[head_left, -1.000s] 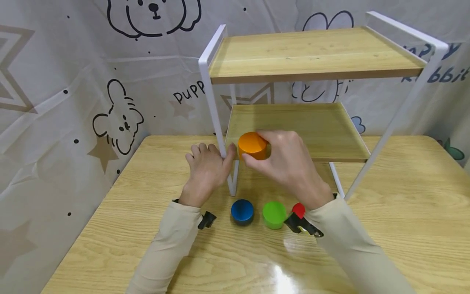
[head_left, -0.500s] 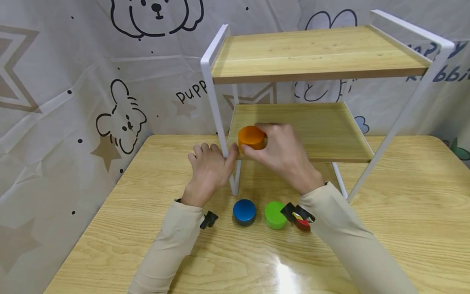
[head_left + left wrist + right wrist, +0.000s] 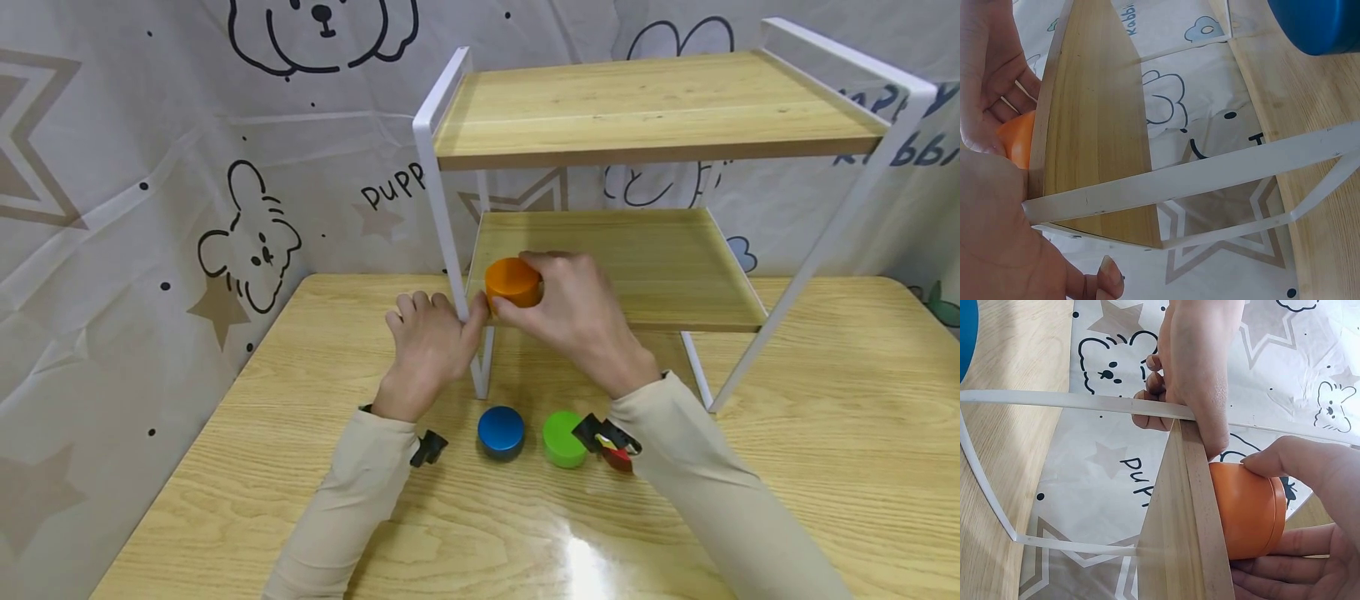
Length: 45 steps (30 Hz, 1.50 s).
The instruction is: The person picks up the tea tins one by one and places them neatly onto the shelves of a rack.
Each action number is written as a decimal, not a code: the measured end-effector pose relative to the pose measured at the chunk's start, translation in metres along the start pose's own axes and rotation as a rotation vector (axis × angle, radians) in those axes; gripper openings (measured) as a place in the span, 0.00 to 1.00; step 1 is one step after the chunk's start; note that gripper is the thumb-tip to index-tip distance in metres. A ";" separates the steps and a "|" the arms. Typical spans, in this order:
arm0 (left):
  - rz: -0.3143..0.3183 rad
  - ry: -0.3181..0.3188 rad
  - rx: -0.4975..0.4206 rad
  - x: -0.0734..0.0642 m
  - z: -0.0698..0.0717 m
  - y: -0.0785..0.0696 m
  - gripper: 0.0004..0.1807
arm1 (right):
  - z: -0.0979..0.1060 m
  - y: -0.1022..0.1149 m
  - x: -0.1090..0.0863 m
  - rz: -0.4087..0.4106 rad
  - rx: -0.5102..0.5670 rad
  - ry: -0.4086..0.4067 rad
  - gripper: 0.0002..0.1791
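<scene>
My right hand [image 3: 585, 312] holds a short orange cylinder [image 3: 512, 282] between thumb and fingers, at the front left corner of the lower wooden shelf [image 3: 637, 258]. In the right wrist view, the flat end of this cylinder [image 3: 1244, 509] is right at the shelf board, and a thin seam runs round its outer end. My left hand [image 3: 429, 346] grips the front left white post of the rack [image 3: 438, 212]. Its thumb lies along the shelf's front edge, close beside the cylinder, and its other fingers are on the post's outer side.
On the table [image 3: 247, 450] in front of the rack stand a blue cylinder [image 3: 501, 429], a green cylinder [image 3: 564, 437] and a red one [image 3: 619, 461], partly hidden by the right wrist's camera. Above the hands is the upper shelf [image 3: 645, 108]. A printed cloth [image 3: 135, 150] hangs behind.
The right hand has moved the orange cylinder slightly up and back onto the lower shelf's corner, then stayed almost still. The left hand keeps its place on the post.
</scene>
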State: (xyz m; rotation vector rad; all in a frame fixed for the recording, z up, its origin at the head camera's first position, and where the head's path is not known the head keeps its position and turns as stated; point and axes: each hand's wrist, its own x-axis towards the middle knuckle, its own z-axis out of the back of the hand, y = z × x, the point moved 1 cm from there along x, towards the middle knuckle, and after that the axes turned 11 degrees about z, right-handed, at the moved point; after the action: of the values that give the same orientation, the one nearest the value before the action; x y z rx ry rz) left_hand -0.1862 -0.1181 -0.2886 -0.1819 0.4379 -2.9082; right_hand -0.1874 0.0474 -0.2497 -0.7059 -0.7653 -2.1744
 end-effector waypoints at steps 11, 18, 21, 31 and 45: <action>0.001 0.006 0.000 -0.001 0.001 -0.001 0.39 | 0.003 0.001 -0.005 -0.078 -0.087 0.071 0.35; 0.002 0.008 -0.013 -0.001 0.000 0.001 0.38 | 0.001 -0.002 -0.014 -0.041 -0.078 0.052 0.34; 0.000 0.005 -0.017 -0.001 -0.001 0.001 0.38 | 0.003 -0.003 -0.019 -0.048 -0.057 0.041 0.37; -0.016 -0.004 -0.031 -0.001 0.000 0.001 0.36 | 0.013 -0.004 -0.045 -0.107 -0.026 0.008 0.35; -0.012 -0.002 0.005 0.001 0.003 0.000 0.38 | 0.033 0.006 -0.095 0.019 0.108 -0.047 0.27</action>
State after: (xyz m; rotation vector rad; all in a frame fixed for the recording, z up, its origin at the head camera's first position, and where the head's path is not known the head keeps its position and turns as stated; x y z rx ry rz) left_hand -0.1867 -0.1188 -0.2860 -0.1869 0.4305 -2.9208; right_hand -0.1175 0.1090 -0.2892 -0.7078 -0.8897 -2.0891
